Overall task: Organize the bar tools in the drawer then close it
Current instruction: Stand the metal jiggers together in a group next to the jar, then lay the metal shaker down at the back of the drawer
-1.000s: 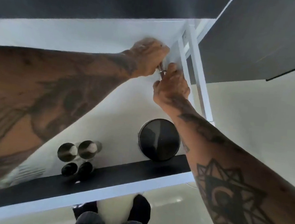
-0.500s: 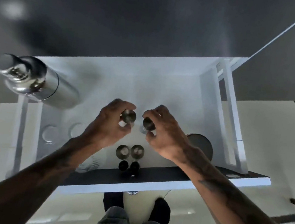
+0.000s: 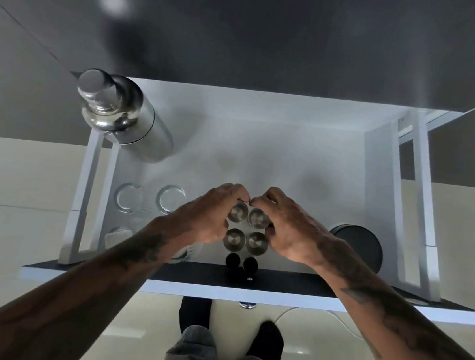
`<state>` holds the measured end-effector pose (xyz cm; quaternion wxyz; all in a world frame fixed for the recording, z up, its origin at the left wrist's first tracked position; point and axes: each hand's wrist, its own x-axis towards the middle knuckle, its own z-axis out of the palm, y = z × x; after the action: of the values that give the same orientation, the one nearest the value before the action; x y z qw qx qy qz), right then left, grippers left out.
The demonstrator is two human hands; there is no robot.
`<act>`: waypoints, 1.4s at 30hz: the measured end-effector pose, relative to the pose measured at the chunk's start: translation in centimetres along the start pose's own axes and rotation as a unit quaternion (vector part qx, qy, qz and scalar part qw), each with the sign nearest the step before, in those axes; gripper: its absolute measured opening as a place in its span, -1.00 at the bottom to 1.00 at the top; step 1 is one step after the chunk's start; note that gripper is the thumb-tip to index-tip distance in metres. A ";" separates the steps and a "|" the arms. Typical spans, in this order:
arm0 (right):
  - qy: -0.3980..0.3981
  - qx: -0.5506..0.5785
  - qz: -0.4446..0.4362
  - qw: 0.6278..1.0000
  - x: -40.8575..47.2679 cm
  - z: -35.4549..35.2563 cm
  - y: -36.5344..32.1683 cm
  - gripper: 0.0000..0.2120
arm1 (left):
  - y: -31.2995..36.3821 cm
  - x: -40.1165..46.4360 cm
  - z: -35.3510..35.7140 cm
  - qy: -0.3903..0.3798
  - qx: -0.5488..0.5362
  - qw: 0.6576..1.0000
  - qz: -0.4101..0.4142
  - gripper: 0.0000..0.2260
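Observation:
A white drawer [image 3: 249,295] is pulled open below me. My left hand [image 3: 205,214] is closed around a small steel cup [image 3: 238,212], and my right hand [image 3: 289,230] around a second steel cup [image 3: 258,217] right beside it. Both cups stand on the drawer floor, directly behind two matching steel cups [image 3: 245,241]. Two small black caps [image 3: 241,263] sit in front of those, by the drawer's dark front rim. A steel cocktail shaker [image 3: 125,116] stands at the back left corner.
Two clear glasses [image 3: 150,198] stand at the left, with another glass item [image 3: 119,236] nearer the front. A dark round tin [image 3: 361,247] sits at the right. The back half of the drawer floor [image 3: 264,141] is bare. My feet are on the pale floor below.
Both hands brought the two steel cups from the drawer's far right corner down to the middle and set them behind the front pair. The view pulled back and centred on the drawer.

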<state>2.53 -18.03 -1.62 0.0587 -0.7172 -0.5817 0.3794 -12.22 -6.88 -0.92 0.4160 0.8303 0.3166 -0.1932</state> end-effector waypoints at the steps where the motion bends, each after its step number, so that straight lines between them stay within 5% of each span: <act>1: -0.002 0.002 0.010 1.000 -0.3 -0.5 -0.2 -0.37 | 0.2 -0.3 -0.6 -0.009 -0.005 1.000 -0.008 -0.38; 4: 0.111 0.036 0.046 0.992 -2.9 -3.6 0.1 -0.43 | 2.1 -1.9 -2.9 0.098 -0.036 0.994 0.009 -0.47; 7: 0.299 0.076 0.152 0.939 -7.7 -6.5 3.6 -0.67 | 6.7 -3.5 -2.0 0.223 -0.156 0.962 0.004 -0.76; 10: 0.190 0.084 0.295 0.933 -11.9 -6.9 7.1 -0.64 | 12.3 -3.5 2.4 0.174 -0.121 0.977 -0.034 -0.78; 14: 0.088 0.175 0.278 0.940 -12.4 -5.8 7.2 -0.57 | 15.4 -1.5 7.1 0.149 -0.095 0.984 -0.004 -0.72; 34: 0.065 0.163 0.205 0.963 -7.8 -1.8 1.6 -0.48 | 8.9 -5.5 7.2 0.216 -0.061 0.973 -0.058 -0.66; 36: 0.061 0.141 0.238 0.959 -7.9 -2.5 1.2 -0.39 | 8.3 -7.2 5.3 0.282 -0.073 0.956 -0.022 -0.75; 38: 0.119 0.108 0.241 0.957 -7.7 -3.9 -0.3 -0.39 | 6.1 -9.5 2.1 0.416 -0.115 0.902 -0.008 -0.86; 40: 0.190 0.143 0.191 0.952 -5.8 -5.9 -3.5 -0.45 | 2.5 -11.9 -1.9 0.516 -0.156 0.836 -0.105 -0.93; 42: 0.209 0.194 0.100 0.953 -2.0 -7.6 -8.2 -0.47 | -1.9 -12.8 -5.3 0.520 -0.201 0.806 -0.201 -0.86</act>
<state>0.59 -14.52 8.99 0.2789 -0.8096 -0.3970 0.3304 -22.50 -6.37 8.49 0.2985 0.6219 0.6773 0.2556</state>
